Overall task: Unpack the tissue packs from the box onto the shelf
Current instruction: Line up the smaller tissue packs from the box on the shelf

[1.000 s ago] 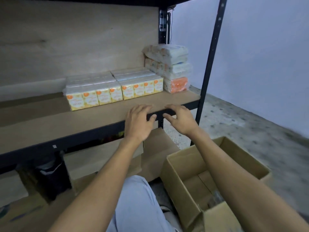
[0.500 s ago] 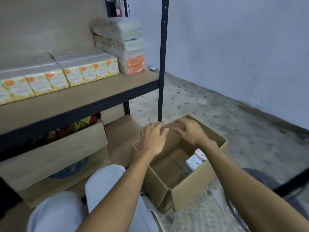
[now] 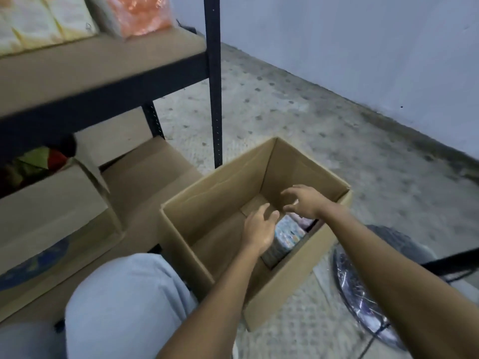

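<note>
An open cardboard box point(image 3: 217, 193) stands on the floor beside the shelf post. Inside it, against the near right wall, lie pale blue patterned tissue packs point(image 3: 287, 238), partly hidden by my arms. My left hand point(image 3: 259, 228) is inside the box with spread, relaxed fingers, just left of the packs and holding nothing. My right hand point(image 3: 304, 200) hovers above the packs with fingers spread, also empty. On the brown shelf point(image 3: 98, 60) at top left sit yellow tissue packs point(image 3: 39, 19) and an orange pack point(image 3: 140, 14).
A black shelf post point(image 3: 213, 81) rises just behind the box. Under the shelf stand other cardboard boxes point(image 3: 51, 211). My knee in light trousers point(image 3: 124, 304) is at the bottom left. A plastic-wrapped fan point(image 3: 363, 294) lies right of the box. Grey wall at right.
My view swung down from the shelf to the box. Both hands left the shelf edge, passed over the box rim and are now lower, inside the box over the packs.
</note>
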The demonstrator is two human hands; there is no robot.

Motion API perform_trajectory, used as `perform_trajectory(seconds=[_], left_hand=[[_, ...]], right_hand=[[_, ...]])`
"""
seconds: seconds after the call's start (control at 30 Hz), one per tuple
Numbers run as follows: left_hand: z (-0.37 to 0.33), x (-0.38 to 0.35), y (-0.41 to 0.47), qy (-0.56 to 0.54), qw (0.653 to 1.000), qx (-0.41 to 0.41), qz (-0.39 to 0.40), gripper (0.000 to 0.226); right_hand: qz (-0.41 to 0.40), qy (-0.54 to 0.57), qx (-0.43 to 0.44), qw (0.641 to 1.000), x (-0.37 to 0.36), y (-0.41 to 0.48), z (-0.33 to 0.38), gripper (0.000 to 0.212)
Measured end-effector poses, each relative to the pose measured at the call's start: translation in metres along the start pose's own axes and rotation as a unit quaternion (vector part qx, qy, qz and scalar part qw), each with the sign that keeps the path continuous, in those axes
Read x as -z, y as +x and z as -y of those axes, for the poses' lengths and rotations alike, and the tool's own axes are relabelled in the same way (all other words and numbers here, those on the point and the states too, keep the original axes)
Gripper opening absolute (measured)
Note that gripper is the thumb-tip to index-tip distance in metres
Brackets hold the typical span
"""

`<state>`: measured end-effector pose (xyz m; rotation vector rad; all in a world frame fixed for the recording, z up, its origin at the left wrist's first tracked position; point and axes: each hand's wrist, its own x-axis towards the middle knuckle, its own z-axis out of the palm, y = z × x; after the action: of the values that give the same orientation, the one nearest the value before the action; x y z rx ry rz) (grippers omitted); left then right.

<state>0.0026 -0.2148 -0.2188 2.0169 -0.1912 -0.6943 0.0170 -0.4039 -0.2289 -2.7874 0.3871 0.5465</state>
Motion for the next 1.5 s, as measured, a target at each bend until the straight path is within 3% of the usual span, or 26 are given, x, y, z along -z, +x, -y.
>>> perform_trajectory(seconds=[0.13, 0.4, 0.6, 0.7, 0.8, 0.97, 1.07, 1.23, 1.5], left_hand=[[0.007, -0.035, 0.024, -0.062, 0.997, 0.049, 0.013, 0.052], [0.013, -0.078, 0.053, -0.057, 0.994, 0.074, 0.056, 0.06], [0.026, -0.091, 0.062, -0.054, 0.99, 0.105, 0.074, 0.067], [0.031, -0.09, 0.064, -0.061, 0.989, 0.123, 0.051, 0.071], [0.039, -0.083, 0.063, -0.072, 0.987, 0.142, -0.002, 0.074], [0.06, -0.06, 0.064, -0.07, 0.977, 0.178, -0.093, 0.08], [0.068, -0.046, 0.065, -0.07, 0.969, 0.204, -0.119, 0.071], [0.066, -0.036, 0.067, -0.093, 0.966, 0.192, -0.144, 0.052], [0.052, -0.016, 0.044, -0.076, 0.978, 0.125, -0.146, 0.049]], right_hand=[[0.032, -0.013, -0.023, 0.999, -0.015, 0.027, -0.022, 0.073], [0.114, -0.039, -0.02, 0.993, -0.024, 0.044, -0.03, 0.05], [0.138, -0.055, -0.021, 0.989, -0.027, 0.053, -0.036, 0.047], [0.153, -0.055, -0.024, 0.986, -0.028, 0.058, -0.037, 0.048], [0.159, -0.071, -0.033, 0.984, -0.029, 0.055, -0.037, 0.062], [0.153, -0.213, -0.015, 0.965, -0.03, 0.042, -0.02, 0.078], [0.146, -0.228, 0.0, 0.963, -0.029, 0.045, -0.016, 0.075], [0.122, -0.163, -0.013, 0.979, -0.021, 0.041, -0.022, 0.066], [0.053, -0.106, 0.01, 0.993, 0.002, 0.01, -0.012, 0.051]])
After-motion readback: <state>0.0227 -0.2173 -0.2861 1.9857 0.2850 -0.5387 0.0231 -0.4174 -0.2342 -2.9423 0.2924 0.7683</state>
